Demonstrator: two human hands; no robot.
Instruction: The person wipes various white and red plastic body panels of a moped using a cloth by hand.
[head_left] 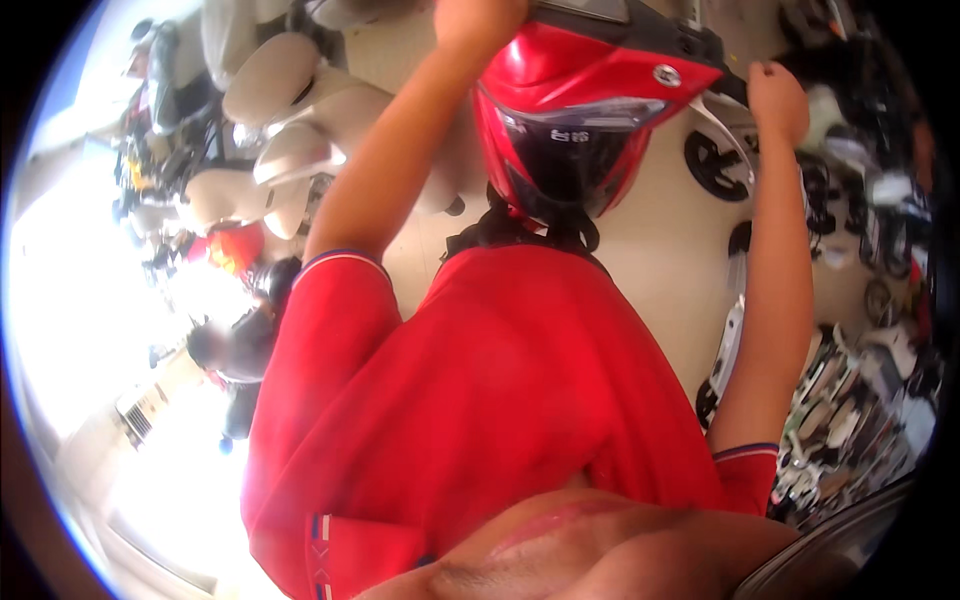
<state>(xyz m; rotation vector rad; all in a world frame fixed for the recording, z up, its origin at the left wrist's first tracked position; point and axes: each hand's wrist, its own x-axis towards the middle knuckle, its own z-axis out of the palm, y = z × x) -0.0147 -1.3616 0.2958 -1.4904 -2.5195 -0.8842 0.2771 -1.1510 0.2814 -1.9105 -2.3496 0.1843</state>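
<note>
A red scooter front (585, 95) with a dark tinted headlight panel faces me at the top middle, just beyond my red shirt. My left hand (478, 22) reaches up to the scooter's left side at the top edge, which cuts off most of it, so its grip is hidden. On the scooter's right side, my right hand (778, 100) is closed in a fist around the end of the dark handlebar (735, 88). Both my arms are stretched out towards the scooter.
Several beige scooters (290, 110) stand in a row at the upper left. Another person (235, 350) in dark clothes is low down at the left, in strong glare. Wheels, white body panels and parts (830, 400) crowd the pale floor on the right.
</note>
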